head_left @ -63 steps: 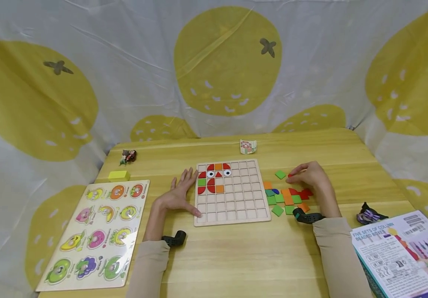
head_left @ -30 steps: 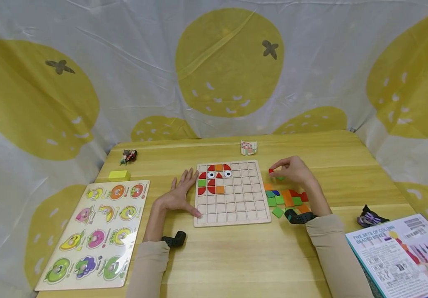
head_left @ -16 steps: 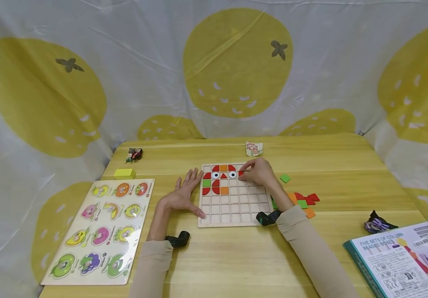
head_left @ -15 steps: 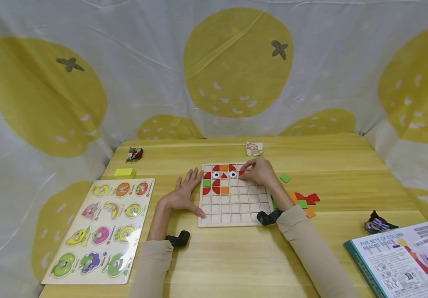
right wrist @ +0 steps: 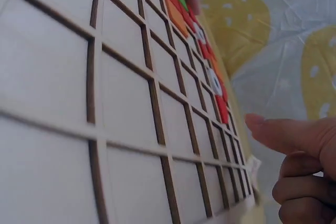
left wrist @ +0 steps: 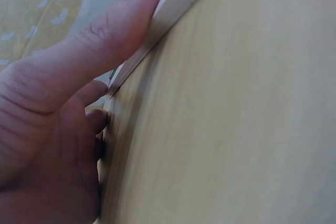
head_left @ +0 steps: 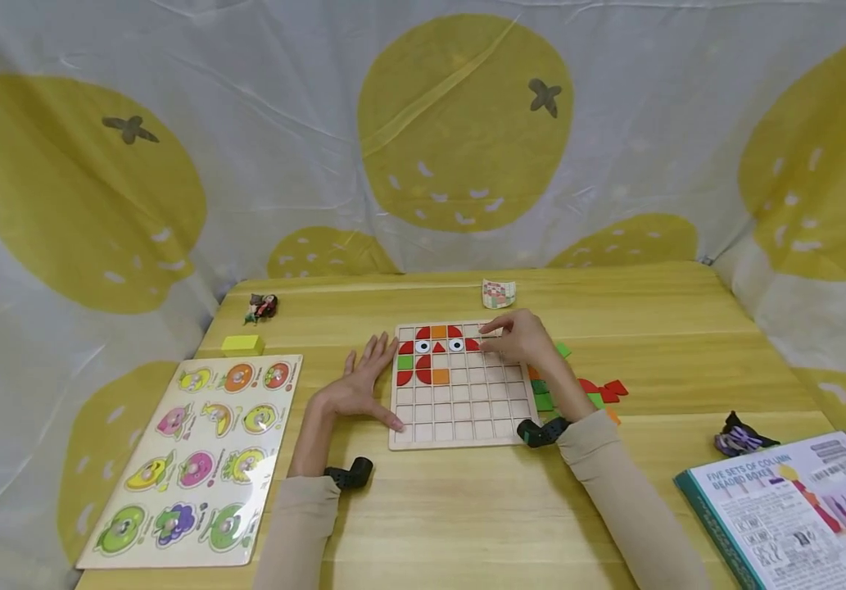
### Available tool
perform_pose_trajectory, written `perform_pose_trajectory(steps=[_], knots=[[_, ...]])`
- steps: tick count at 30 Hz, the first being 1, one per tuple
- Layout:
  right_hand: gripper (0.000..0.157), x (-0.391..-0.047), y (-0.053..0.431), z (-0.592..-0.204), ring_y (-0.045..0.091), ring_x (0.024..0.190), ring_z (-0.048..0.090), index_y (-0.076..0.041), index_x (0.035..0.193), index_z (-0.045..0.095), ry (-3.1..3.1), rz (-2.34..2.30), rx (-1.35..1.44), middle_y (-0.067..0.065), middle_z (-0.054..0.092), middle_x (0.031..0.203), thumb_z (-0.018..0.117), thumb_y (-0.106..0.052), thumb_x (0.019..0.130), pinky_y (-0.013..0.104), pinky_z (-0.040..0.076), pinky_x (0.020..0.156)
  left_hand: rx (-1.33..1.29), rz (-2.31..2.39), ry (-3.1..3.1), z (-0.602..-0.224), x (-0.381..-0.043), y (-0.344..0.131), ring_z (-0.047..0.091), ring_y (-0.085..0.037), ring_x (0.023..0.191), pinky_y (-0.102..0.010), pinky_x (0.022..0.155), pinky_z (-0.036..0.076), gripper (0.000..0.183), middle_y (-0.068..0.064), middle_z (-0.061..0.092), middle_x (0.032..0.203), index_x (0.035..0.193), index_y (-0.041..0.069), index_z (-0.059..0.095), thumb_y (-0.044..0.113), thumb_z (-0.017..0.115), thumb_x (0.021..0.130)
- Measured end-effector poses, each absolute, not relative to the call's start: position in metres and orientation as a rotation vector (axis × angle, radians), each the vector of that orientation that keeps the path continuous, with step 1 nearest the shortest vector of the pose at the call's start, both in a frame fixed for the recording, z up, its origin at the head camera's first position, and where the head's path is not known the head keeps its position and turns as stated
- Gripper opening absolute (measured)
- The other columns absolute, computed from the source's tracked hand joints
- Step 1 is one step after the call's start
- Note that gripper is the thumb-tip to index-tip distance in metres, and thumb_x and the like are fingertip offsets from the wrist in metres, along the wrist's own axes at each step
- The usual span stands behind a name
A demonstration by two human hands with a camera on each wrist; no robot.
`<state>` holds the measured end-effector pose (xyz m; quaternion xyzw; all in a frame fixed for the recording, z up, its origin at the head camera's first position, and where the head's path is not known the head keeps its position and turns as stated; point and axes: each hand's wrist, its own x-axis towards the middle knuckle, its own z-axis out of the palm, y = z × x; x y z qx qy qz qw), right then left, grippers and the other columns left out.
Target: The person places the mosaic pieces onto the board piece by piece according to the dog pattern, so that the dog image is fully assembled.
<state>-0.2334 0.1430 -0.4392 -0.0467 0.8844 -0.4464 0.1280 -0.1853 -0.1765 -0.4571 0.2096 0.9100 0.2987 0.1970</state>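
Note:
A wooden grid board point(head_left: 470, 412) lies on the table, with several red, orange and green tiles and two eye tiles set in its upper left cells. My left hand point(head_left: 352, 389) spreads along the board's left side, thumb point(left wrist: 126, 19) resting on its near left corner. Over the upper right of the board is my right hand point(head_left: 529, 340), thumb and index finger parted with nothing between them. Just left of those fingertips, a red rounded tile point(head_left: 472, 345) sits beside the right eye tile point(head_left: 455, 345); the right wrist view shows a gap between hand and tile.
Loose tiles, among them red ones point(head_left: 616, 388), lie right of the board, partly hidden by the right forearm. A fruit puzzle board point(head_left: 264, 483) and yellow block point(head_left: 242, 345) are at left. A small pattern card point(head_left: 499, 293) lies behind; a printed box point(head_left: 784, 508) stands front right.
My right hand carried the red tile left from the loose pile to the cell beside the right eye, let go of it and drew slightly back. My left hand kept its place.

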Motion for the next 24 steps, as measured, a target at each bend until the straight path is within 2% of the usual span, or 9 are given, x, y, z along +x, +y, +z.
perform_pose_trajectory(steps=[6,12,21,24], knots=[[0.031,-0.210,0.183,-0.428,0.015,0.046,0.031,-0.009,0.112,0.072,2.593,-1.337,-0.099,-0.002,0.035,0.053,0.074,-0.024,0.085,0.026,0.028,0.043,0.571,0.866,2.555,-0.459,-0.184,-0.183,-0.016,-0.035,0.150,-0.063,0.116,-0.013,0.140,-0.013,-0.011,0.163,0.157,0.014,0.002,0.047,0.091,0.054],[0.029,-0.188,0.213,-0.435,0.013,0.045,0.026,-0.008,0.111,0.072,2.472,-1.380,-0.033,-0.005,0.031,0.051,0.074,-0.022,0.085,0.026,0.027,0.044,0.564,0.851,2.562,-0.456,-0.185,-0.187,-0.015,-0.034,0.150,-0.062,0.116,-0.013,0.140,-0.012,-0.011,0.164,0.157,0.015,0.002,0.048,0.091,0.054],[0.028,-0.176,0.239,-0.442,0.011,0.047,0.031,-0.007,0.103,0.075,2.568,-1.273,0.074,-0.007,0.034,0.052,0.079,-0.024,0.080,0.023,0.027,0.044,0.606,0.853,2.534,-0.459,-0.188,-0.180,-0.016,-0.033,0.150,-0.062,0.116,-0.013,0.140,-0.012,-0.012,0.163,0.157,0.016,0.001,0.050,0.090,0.054],[0.031,-0.173,0.253,-0.438,0.013,0.051,0.035,-0.008,0.104,0.075,2.590,-1.222,0.154,-0.006,0.042,0.055,0.078,-0.026,0.080,0.024,0.031,0.047,0.614,0.872,2.523,-0.459,-0.189,-0.177,-0.017,-0.032,0.150,-0.062,0.116,-0.014,0.140,-0.011,-0.012,0.164,0.157,0.016,0.001,0.049,0.090,0.054]])
